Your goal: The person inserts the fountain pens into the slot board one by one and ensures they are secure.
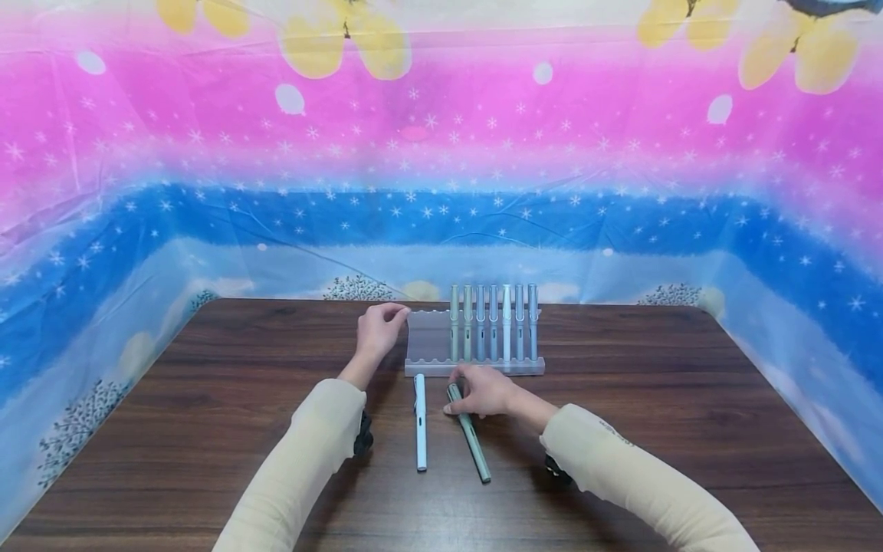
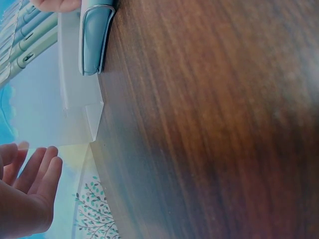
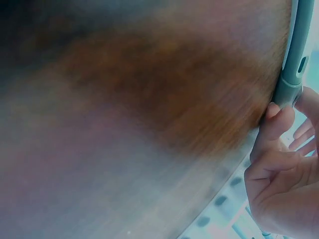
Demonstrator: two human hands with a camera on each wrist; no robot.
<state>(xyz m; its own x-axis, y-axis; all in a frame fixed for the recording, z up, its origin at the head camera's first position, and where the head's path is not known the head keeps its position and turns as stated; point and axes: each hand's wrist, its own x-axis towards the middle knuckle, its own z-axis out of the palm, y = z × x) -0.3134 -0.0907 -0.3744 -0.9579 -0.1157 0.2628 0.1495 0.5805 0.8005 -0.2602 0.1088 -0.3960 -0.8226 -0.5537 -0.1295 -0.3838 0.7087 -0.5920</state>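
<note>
A clear pen stand [image 1: 428, 337] stands upright toward the back of the table, its right part filled with several capped pens [image 1: 480, 326] in a row. My left hand [image 1: 378, 333] pinches the stand's upper left corner with thumb and forefinger; the other fingers [image 2: 44, 174] extend loosely. In front of the stand, my right hand [image 1: 486, 392] grips a grey-green pen [image 1: 476, 452] near its cap end, thumb on one side and fingers on the other. That pen [image 3: 296, 64] slants toward the front. Left of it lies a pale blue pen [image 1: 421, 433], touched by neither hand.
The brown wood-grain table [image 1: 621, 368] extends on both sides of the stand. A printed cloth [image 1: 441, 215] with snowflakes hangs round the table's back and sides. The stand's left slots hold no pens. Dark wrist bands [image 1: 363, 433] show at the sleeves.
</note>
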